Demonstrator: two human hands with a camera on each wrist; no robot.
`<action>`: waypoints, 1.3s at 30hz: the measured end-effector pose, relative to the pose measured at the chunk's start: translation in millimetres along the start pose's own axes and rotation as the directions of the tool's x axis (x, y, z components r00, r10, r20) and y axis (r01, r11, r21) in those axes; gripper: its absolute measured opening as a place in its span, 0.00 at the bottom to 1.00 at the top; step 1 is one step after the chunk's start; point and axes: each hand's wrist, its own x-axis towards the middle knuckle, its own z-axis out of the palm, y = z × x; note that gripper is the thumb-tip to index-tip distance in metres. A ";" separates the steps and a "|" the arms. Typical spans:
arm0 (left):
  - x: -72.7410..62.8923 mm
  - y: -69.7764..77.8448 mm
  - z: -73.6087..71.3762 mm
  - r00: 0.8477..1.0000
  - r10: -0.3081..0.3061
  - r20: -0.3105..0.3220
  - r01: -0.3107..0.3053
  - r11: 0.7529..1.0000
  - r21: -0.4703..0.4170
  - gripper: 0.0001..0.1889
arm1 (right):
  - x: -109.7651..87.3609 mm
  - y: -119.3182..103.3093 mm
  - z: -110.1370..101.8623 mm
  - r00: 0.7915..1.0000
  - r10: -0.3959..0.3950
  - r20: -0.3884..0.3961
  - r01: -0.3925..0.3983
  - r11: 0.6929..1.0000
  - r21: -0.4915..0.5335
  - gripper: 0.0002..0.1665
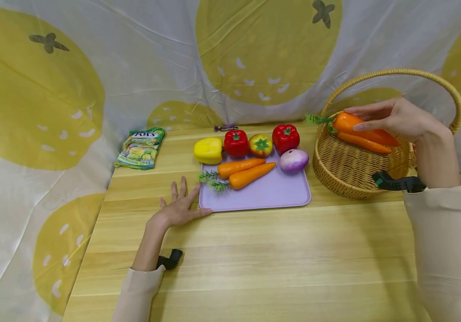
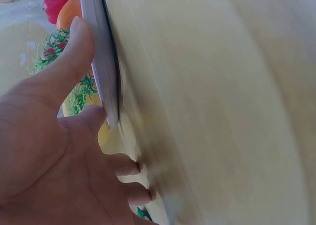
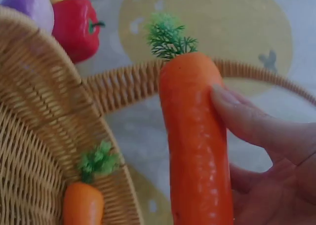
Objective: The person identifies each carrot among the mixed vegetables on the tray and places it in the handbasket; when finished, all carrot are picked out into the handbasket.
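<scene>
My right hand pinches a carrot between thumb and fingers, over the wicker basket. The held carrot's green top points left in the head view. A second carrot lies inside the basket, leaning by its wall. With fingers spread, my left hand rests at the left front corner of the lilac tray, its thumb along the rim in the left wrist view. On the tray, two carrots lie side by side, their leafy tops toward my left hand.
Along the tray's back are a yellow pepper, red peppers, a yellow-red fruit or vegetable and a purple onion-like piece. A green snack bag lies back left; a purple-wrapped candy lies behind the tray. The basket's handle arches upward.
</scene>
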 end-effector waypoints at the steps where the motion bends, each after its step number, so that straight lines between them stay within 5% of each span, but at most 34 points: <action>1: -0.1 0.4 -0.7 1.000 0.002 0.004 -0.002 1.000 -0.001 0.58 | 3.2 5.7 -2.4 0.999 0.033 0.010 -0.033 0.999 0.015 0.31; 6: -3.4 7.4 -5.3 1.000 -0.008 0.029 0.008 1.000 0.010 0.54 | 19.3 33.8 -5.4 0.987 0.144 0.070 -0.149 0.986 0.079 0.30; 14: -4.8 10.1 -5.2 1.000 -0.004 0.024 0.004 1.000 0.025 0.54 | 37.0 63.3 4.8 0.970 0.214 0.113 -0.230 0.961 0.152 0.24; 19: -2.8 7.3 -3.6 1.000 0.002 0.025 -0.001 1.000 -0.006 0.56 | 40.6 69.7 11.2 0.968 0.228 0.106 -0.245 0.953 0.179 0.23; 25: 1.2 -2.8 1.2 1.000 0.005 -0.001 -0.005 1.000 -0.009 0.58 | 43.3 71.7 16.1 0.971 0.221 0.096 -0.229 0.969 0.091 0.24; 39: -7.0 11.0 -6.5 0.999 -0.014 0.030 0.013 1.000 0.028 0.52 | 49.1 74.4 26.9 0.959 0.218 0.182 -0.245 0.959 0.141 0.24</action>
